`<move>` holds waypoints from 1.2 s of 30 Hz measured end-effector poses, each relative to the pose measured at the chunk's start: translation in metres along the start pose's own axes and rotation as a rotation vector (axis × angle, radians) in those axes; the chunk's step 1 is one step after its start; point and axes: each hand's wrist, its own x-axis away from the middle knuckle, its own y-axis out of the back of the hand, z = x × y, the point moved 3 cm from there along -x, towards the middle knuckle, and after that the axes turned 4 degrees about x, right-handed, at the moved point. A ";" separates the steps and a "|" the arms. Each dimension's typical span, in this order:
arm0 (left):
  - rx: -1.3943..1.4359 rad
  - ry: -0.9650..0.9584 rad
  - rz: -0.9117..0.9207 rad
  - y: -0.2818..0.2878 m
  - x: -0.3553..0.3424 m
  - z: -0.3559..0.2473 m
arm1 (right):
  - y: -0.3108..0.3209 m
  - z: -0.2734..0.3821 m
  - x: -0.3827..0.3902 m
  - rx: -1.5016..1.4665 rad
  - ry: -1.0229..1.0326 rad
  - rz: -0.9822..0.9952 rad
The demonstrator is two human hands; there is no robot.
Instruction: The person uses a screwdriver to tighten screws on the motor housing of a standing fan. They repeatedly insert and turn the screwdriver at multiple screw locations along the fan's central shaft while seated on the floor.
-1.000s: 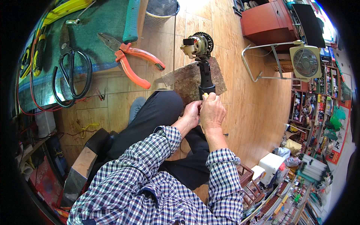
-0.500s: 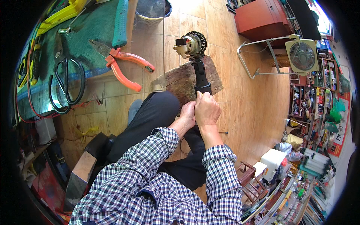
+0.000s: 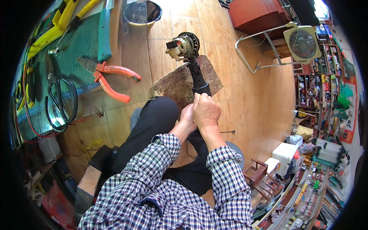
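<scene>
An angle grinder with a black body and a toothed disc at its far end rests over a rusty metal plate on the wooden floor. My right hand is closed around the near end of the grinder's black handle. My left hand sits right beside it, fingers curled against the same handle end; what it pinches is hidden. Both forearms wear a checked shirt, and my black-trousered legs lie under the hands.
Orange-handled pliers, black scissors, a teal-handled tool and yellow tools lie on a green mat at the left. A wire basket stands at the top. A box fan, red cabinet and small wooden stool are at the right.
The view has shifted slightly, so grinder and hands appear a little further left. Both hands stay together on the grinder's handle end.
</scene>
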 end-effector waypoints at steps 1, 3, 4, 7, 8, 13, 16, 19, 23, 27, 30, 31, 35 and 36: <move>-0.004 0.002 -0.002 0.003 0.000 0.001 | 0.003 -0.002 -0.003 -0.034 -0.052 0.056; -0.017 0.014 -0.002 -0.002 0.005 -0.001 | -0.001 -0.006 0.000 -0.087 -0.118 0.122; -0.013 0.018 0.000 -0.005 0.008 -0.005 | -0.005 -0.006 -0.001 -0.110 -0.119 0.125; -0.026 0.039 0.004 -0.012 0.014 -0.003 | 0.003 -0.005 0.002 -0.023 -0.036 0.062; -0.035 0.038 0.003 -0.012 0.015 -0.005 | 0.000 -0.002 0.002 0.034 0.020 0.004; -0.083 0.039 0.009 -0.015 0.016 -0.010 | -0.002 -0.005 0.004 -0.063 0.082 0.037; -0.107 0.048 0.011 -0.017 0.016 -0.007 | -0.003 -0.009 0.003 -0.246 -0.083 0.080; -0.140 0.046 0.012 -0.017 0.016 -0.008 | 0.000 -0.008 -0.002 -0.436 -0.277 0.133; -0.177 0.032 0.013 -0.020 0.020 -0.010 | 0.005 -0.010 -0.006 -0.572 -0.470 0.148; -0.244 -0.025 -0.003 -0.022 0.025 -0.023 | 0.010 -0.005 -0.008 -0.373 -0.208 0.167; -0.333 -0.096 -0.031 -0.029 0.030 -0.035 | 0.002 -0.006 -0.003 -0.175 0.137 0.033; -0.366 -0.123 -0.042 -0.033 0.030 -0.039 | -0.002 -0.010 -0.002 -0.205 0.117 0.045; -0.605 -0.342 -0.180 -0.050 0.032 -0.073 | -0.014 -0.013 -0.001 -0.400 -0.024 0.052; -0.671 -0.398 -0.225 -0.056 0.032 -0.080 | -0.016 -0.015 0.001 -0.446 -0.083 0.039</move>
